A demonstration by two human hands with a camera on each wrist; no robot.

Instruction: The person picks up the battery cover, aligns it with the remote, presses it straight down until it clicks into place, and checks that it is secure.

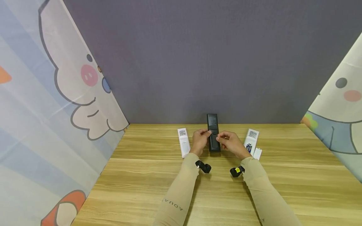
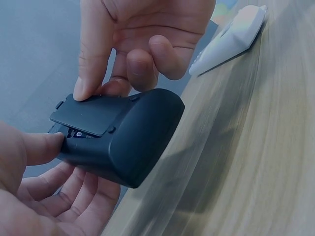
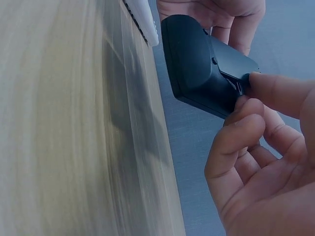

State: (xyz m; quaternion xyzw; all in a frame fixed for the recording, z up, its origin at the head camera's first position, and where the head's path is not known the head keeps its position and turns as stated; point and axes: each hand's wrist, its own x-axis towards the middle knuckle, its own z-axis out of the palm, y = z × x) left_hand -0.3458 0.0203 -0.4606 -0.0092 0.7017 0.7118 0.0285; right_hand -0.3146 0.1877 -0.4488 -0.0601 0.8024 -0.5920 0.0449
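Observation:
A black remote control (image 1: 212, 122) is held back side up above the table, near the grey wall. My left hand (image 1: 199, 142) grips it from the left, thumb on its edge and fingers underneath. From the other side, my right hand (image 1: 232, 143) pinches the battery cover (image 2: 88, 115) between thumb and index finger. That cover sits tilted, one long edge raised from the body. Through the narrow gap in the left wrist view, a small part of the battery compartment (image 2: 78, 133) shows; the rest is hidden under the cover.
A white remote (image 1: 183, 142) lies back side up left of my hands. To the right lies another white remote (image 1: 252, 135), its compartment uncovered with blue batteries (image 1: 249, 147) inside. Beside it is a loose white cover (image 1: 257, 153). The grey wall (image 1: 198, 62) borders the wooden table (image 1: 215, 194).

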